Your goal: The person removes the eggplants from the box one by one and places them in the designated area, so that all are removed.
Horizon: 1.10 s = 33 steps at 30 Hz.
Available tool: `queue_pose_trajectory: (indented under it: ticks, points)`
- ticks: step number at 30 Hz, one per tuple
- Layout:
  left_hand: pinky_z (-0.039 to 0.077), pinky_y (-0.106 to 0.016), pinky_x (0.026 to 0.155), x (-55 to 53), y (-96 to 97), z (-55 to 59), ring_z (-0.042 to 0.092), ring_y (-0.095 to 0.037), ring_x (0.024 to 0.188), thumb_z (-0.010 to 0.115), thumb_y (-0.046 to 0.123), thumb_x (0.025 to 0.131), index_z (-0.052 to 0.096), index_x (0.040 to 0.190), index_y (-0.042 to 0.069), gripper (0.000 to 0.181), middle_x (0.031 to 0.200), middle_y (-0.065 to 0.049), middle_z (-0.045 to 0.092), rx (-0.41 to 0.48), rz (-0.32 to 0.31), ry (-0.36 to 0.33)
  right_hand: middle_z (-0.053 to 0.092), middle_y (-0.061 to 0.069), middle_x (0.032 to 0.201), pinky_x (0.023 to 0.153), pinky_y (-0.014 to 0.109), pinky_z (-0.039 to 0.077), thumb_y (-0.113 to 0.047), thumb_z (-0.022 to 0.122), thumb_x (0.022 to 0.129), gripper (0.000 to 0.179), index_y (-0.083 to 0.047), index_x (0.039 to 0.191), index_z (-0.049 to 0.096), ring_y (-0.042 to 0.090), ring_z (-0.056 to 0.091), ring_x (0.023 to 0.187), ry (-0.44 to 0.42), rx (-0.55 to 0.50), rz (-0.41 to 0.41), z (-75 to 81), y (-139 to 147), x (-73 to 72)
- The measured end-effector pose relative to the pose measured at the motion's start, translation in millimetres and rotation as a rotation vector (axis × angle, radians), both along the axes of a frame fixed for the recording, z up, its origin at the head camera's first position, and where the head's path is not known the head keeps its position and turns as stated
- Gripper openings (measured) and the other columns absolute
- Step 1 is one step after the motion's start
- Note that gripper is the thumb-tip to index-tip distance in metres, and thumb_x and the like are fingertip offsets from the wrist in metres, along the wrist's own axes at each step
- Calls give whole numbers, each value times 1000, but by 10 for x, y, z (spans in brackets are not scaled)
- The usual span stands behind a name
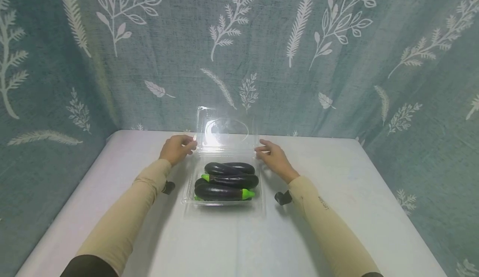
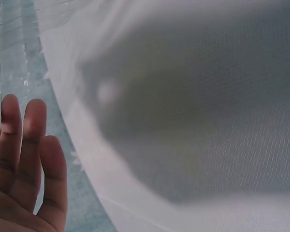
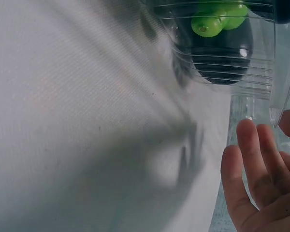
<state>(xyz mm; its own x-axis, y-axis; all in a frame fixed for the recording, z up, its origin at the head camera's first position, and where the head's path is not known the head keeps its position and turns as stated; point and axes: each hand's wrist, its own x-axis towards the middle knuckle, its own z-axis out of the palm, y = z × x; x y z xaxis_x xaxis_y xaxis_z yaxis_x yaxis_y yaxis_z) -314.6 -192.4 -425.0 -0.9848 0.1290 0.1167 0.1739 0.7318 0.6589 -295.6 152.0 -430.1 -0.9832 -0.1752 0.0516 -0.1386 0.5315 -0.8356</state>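
Note:
A clear plastic clamshell box [image 1: 191, 200] sits on the white tabletop with several dark purple eggplants [image 1: 218, 191] lying sideways in it. Some green stem ends [image 3: 208, 25] show through its side. Behind the eggplants the lid [image 1: 226, 133] stands raised, glare across its middle. My left hand [image 1: 177, 149] pinches the lid's left edge, thumb on one side and fingers on the other. At the lid's right edge, near the hinge, my right hand [image 1: 275, 157] holds it between thumb and fingertips, its other fingers [image 3: 246, 159] fairly straight.
The white-covered table [image 1: 329, 227] extends to both sides and in front of the box. A blue-green curtain [image 1: 269, 81] with white leaf prints hangs behind the table and along both sides. Dark wrist cameras [image 1: 282, 198] jut from beneath my beige sleeves [image 1: 325, 223].

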Motion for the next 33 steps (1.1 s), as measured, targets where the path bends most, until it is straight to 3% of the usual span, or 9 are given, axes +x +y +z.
queue_pose_trajectory:
  ticks: [7,12,17,23,28,33]
  points:
    - [51,-51,92,-49,10,-68,73,-28,91,51,35,106,69,127,1,44,106,-14,76,-35,3,-55,64,15,135,93,40,56,-19,56,105,56,0,154,38,29,68,111,-67,7,28,-4,15,33]
    - [51,-51,93,-49,22,-59,73,-28,93,49,35,107,66,130,0,45,107,-13,76,-66,16,-110,63,16,137,90,39,57,-22,54,106,57,-1,156,36,30,69,109,-99,-4,38,3,19,43]
    - [51,-51,94,-35,28,-30,73,-28,93,48,36,107,65,131,-1,47,107,-13,76,-79,4,-123,60,17,139,91,39,57,-28,51,108,59,-4,158,33,30,69,110,-121,4,53,-18,31,36]
    - [46,-53,101,10,-43,-17,73,-29,98,44,41,107,63,135,0,53,113,-14,74,-47,-12,-125,59,18,140,93,42,56,-24,47,109,57,-1,158,30,32,67,113,-124,-69,79,-47,151,74]
    - [44,-55,105,126,-198,-22,73,-30,98,40,42,107,61,136,-1,57,117,-16,73,-29,2,-109,58,22,141,94,45,55,-21,47,109,54,2,156,32,35,65,117,-116,-85,80,-57,316,160]
    - [44,-57,102,341,-307,2,73,-31,95,42,43,107,57,140,-2,58,117,-18,72,2,-6,-79,56,23,142,95,48,55,-17,49,108,52,1,155,34,38,63,119,-102,-97,74,-87,500,285]
